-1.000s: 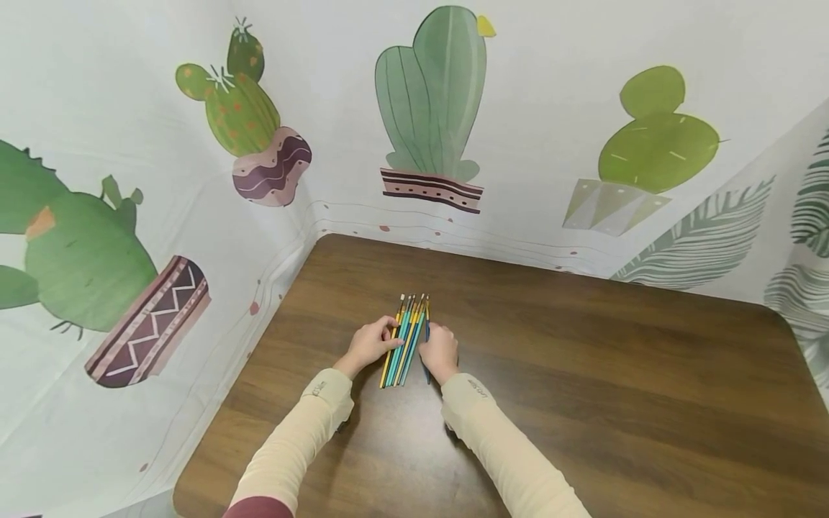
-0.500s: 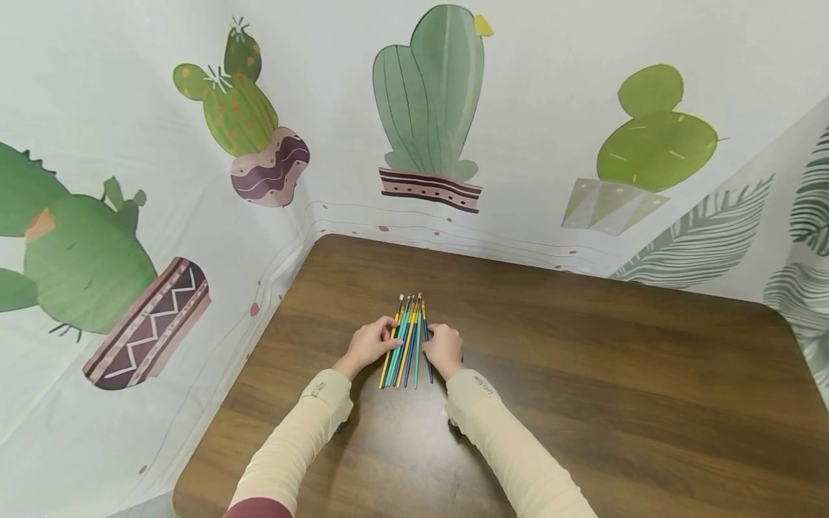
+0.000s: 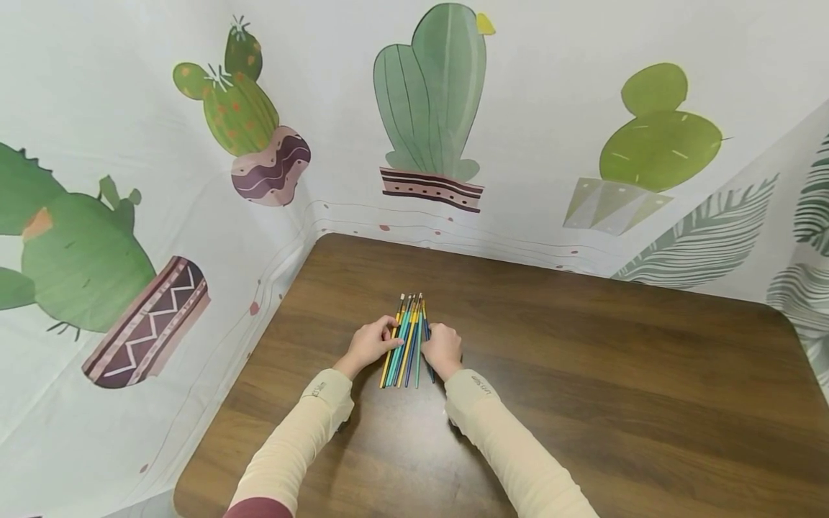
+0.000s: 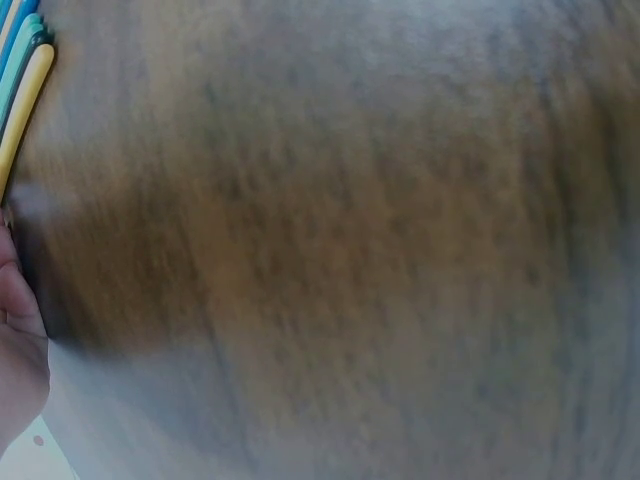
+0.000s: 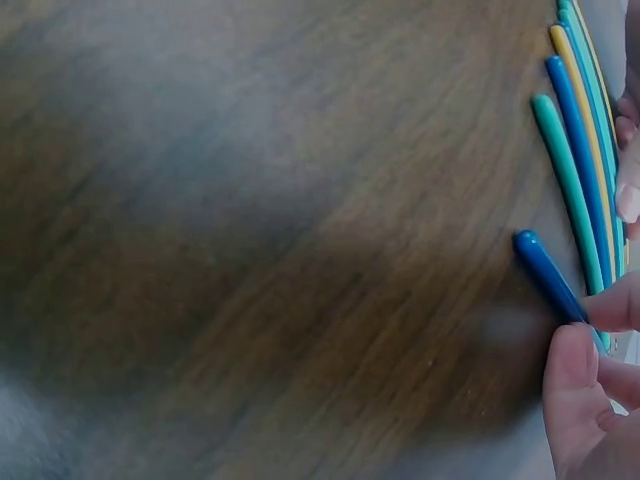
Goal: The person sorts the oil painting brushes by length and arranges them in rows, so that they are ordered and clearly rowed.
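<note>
Several paintbrushes (image 3: 406, 356) with yellow, teal and blue handles lie side by side on the wooden table, bristles pointing away. My left hand (image 3: 369, 343) holds the bunch from its left side, with the thumb over the handles. On the right side, my right hand (image 3: 443, 348) pinches a dark blue paintbrush (image 5: 545, 268) between thumb and finger, its handle end sticking out. Just beside that brush lies a teal paintbrush (image 5: 568, 185). In the left wrist view only a yellow handle (image 4: 28, 105) and neighbouring handle ends show at the left edge.
The brown wooden table (image 3: 583, 360) has rounded corners and stretches far to the right. A white cloth (image 3: 531, 129) printed with cacti and leaves hangs behind it and along its left side.
A teal brush has shifted so that it lies straighter beside the bunch. My right hand has moved slightly right with the blue brush, then barely back left. The left hand stays put.
</note>
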Demonstrator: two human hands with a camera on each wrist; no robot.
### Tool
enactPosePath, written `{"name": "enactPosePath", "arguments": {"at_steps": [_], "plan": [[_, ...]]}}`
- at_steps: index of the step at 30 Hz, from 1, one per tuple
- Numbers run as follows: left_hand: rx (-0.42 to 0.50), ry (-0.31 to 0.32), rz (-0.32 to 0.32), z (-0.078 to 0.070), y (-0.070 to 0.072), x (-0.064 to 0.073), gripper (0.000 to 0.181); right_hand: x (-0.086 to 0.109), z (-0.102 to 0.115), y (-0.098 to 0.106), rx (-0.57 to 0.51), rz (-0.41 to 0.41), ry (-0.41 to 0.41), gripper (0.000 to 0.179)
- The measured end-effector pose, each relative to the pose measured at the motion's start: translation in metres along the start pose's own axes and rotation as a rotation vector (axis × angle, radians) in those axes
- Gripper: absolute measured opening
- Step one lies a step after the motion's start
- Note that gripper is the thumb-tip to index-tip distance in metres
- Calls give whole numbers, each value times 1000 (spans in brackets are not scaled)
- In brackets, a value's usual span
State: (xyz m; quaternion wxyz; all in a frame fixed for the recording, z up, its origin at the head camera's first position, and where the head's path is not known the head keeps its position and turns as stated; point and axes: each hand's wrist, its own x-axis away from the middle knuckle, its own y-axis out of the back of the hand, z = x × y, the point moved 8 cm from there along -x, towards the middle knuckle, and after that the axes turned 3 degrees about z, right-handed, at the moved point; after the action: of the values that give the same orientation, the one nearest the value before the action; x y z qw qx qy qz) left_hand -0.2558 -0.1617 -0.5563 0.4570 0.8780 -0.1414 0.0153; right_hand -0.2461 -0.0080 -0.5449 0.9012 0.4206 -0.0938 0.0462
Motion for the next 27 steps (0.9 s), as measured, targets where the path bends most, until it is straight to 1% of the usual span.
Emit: {"name": "enactPosePath", "arguments": {"at_steps": [5,10,13,16,19,20,21,23,27], "plan": [[1,-3,-1,-1,1,0,34,1,-1,-1,-12,-5,-4,35],[5,-13,2,-1,0,-1,34,-1,-9,-1,-83,-12,-21,37],[5,-14,2,0,-1,-1,34,-4,-18,1,-192,-6,-33,34],[5,-6,4,2,-2,-1,34,-11,-29,5,-384,17,-50,32],[4,2,2,4,-2,-1,34,-20,-46,19,-557,23,-84,33],[0,3,1,4,-2,-1,34,-24,-52,26,-601,16,-91,33],[-3,4,0,4,-2,-1,34,-28,-58,34,-622,5,-96,34],[-7,6,-1,4,-2,-2,34,-34,-72,52,-638,-16,-122,35],[-8,0,-1,3,-2,-2,34,-46,-102,89,-600,-66,-159,36]]}}
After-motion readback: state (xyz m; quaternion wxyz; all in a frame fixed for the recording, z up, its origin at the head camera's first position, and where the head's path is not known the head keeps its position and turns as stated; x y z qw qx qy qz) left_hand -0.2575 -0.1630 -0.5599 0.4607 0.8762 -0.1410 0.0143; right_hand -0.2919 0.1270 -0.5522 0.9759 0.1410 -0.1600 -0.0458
